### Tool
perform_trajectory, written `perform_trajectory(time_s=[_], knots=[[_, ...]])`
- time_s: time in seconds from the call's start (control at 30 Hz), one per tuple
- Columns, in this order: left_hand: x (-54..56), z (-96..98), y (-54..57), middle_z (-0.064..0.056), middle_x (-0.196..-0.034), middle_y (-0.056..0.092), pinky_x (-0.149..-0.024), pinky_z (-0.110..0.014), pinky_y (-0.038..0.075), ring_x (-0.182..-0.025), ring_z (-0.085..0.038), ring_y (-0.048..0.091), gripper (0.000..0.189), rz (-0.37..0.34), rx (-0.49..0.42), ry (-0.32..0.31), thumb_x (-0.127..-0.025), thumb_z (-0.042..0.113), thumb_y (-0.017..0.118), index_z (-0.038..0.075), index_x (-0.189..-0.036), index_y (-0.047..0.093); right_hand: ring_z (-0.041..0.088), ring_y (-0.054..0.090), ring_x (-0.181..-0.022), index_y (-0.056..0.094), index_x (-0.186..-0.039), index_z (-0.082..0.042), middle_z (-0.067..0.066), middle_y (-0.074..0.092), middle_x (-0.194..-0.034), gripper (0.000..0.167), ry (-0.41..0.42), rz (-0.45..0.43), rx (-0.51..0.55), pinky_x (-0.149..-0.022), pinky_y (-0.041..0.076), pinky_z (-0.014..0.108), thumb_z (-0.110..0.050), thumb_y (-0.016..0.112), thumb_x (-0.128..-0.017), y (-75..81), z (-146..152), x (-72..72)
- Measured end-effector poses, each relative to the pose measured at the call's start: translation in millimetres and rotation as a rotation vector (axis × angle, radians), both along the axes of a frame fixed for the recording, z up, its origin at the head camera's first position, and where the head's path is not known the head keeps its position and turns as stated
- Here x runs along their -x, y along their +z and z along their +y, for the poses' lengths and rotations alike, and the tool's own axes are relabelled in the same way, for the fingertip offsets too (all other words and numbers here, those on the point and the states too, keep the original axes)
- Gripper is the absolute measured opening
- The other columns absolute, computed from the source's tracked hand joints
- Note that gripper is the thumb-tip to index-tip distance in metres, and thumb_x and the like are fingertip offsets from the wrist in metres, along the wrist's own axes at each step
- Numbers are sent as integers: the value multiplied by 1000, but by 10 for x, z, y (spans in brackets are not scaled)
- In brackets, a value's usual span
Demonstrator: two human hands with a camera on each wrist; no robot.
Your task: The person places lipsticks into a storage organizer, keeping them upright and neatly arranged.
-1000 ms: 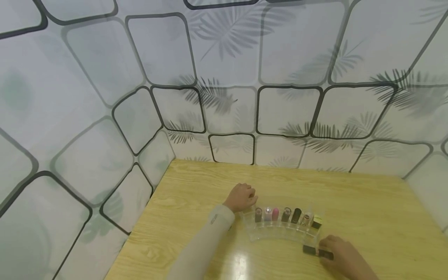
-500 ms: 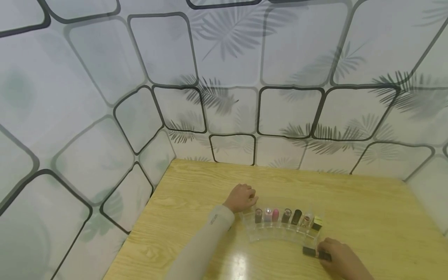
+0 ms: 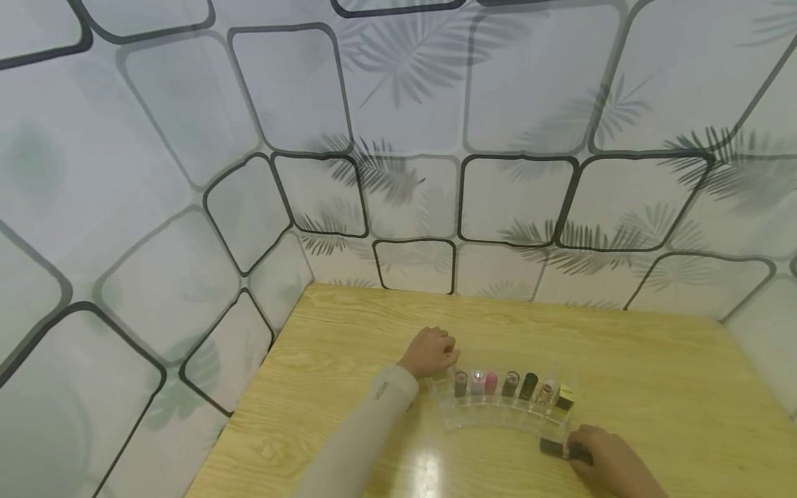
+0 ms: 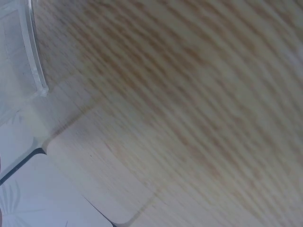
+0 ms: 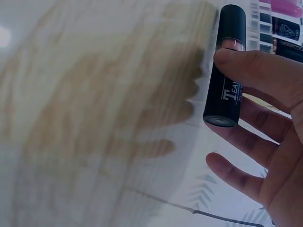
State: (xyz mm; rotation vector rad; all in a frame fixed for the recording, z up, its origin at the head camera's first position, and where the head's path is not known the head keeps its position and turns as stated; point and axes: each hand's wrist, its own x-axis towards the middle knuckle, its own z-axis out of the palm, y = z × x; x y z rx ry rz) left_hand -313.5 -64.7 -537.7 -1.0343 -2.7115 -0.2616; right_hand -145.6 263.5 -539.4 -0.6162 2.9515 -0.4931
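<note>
My right hand (image 3: pixel 600 453) holds a black lipstick tube (image 3: pixel 551 447), pinched between thumb and fingers, over the table just in front of the right end of a clear organizer. In the right wrist view the lipstick tube (image 5: pixel 226 80) shows pale lettering and a rose-gold band under its cap; the thumb (image 5: pixel 236 60) presses across it near that band. Loosely curled, my left hand (image 3: pixel 428 351) rests by the back left corner of the clear organizer (image 3: pixel 473 418). The left wrist view shows the organizer's corner (image 4: pixel 40 80), with nothing held in view.
Along the organizer's back row stand several lip products, among them a pink one (image 3: pixel 491 382), a black one (image 3: pixel 528 386) and a yellow-and-black box (image 3: pixel 565 397). The wood-grain table (image 3: pixel 349 325) meets patterned walls (image 3: pixel 411 194) at the back and left.
My right hand has shifted slightly along the lipstick tube, covering more of its right end. The left hand and the organizer stay where they were.
</note>
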Motion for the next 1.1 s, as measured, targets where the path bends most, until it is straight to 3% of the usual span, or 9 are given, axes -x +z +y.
perform_trajectory(time_s=[0.17,0.37,0.83,1.1], knots=[[-19,5,34,11,-62,47,-60,-14,30,-58,-3,37,25,-21,-12,4,-90,31,52,20,-68,57,-2,54,-70,65,-80,-25,-20,57,-78,17,25,42,35,-64,50,25,-21,77,-69,59,8,-5],[-33,-1,44,11,-63,48,-61,-14,30,-58,-3,37,26,-21,-4,10,-90,32,52,20,-69,59,-5,52,-68,66,-79,-25,-21,56,-76,18,73,159,66,-63,50,25,-20,79,-67,180,-29,-11],[-92,-24,45,11,-65,49,-63,-15,32,-61,-3,38,24,-33,2,17,-91,32,52,20,-72,61,2,56,-66,68,-83,-19,-13,61,-79,29,137,413,29,-58,49,23,-16,84,-59,683,-116,45],[-79,-55,-24,11,-65,50,-63,-15,33,-60,-2,39,24,14,-18,-1,-90,34,52,20,-73,62,0,56,-70,68,-86,-17,-12,61,-82,35,180,549,109,-59,50,22,-11,85,-56,940,-209,80]])
